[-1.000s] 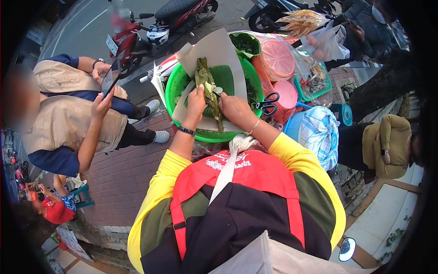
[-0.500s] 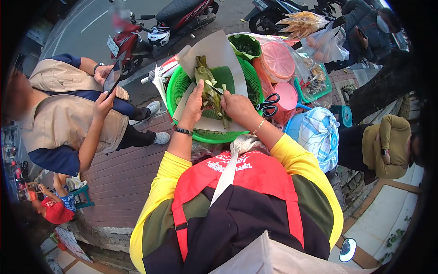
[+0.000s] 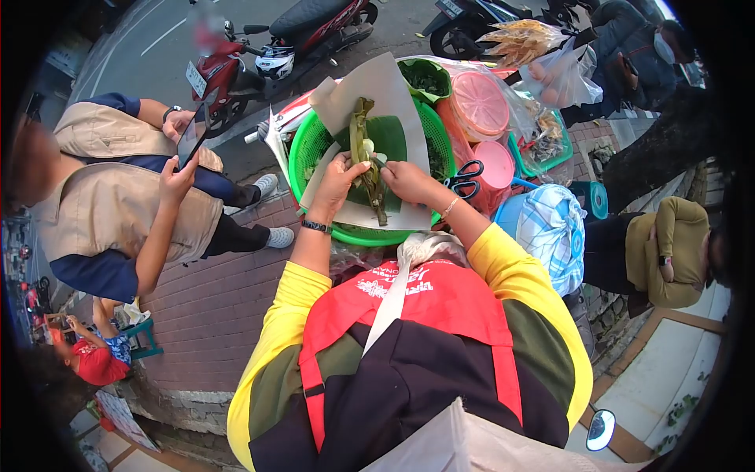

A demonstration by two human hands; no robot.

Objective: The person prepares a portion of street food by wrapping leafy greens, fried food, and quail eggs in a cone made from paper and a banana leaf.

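Note:
My left hand and my right hand both grip a long banana-leaf packet, pinching its sides together so that it stands narrow over a fresh green leaf. The leaf lies on a sheet of brown paper, which rests across a green plastic basket. Black-handled scissors lie at the basket's right rim, close to my right wrist.
Pink lidded tubs and bagged snacks stand to the right, with a checked cloth bundle below them. A person in a beige vest holds a phone on the left. Parked motorbikes are beyond. Another person sits at right.
The leaf packet was spread wider before; my hands have drawn its sides together, so it is now narrower and more upright. My right hand has moved up and left.

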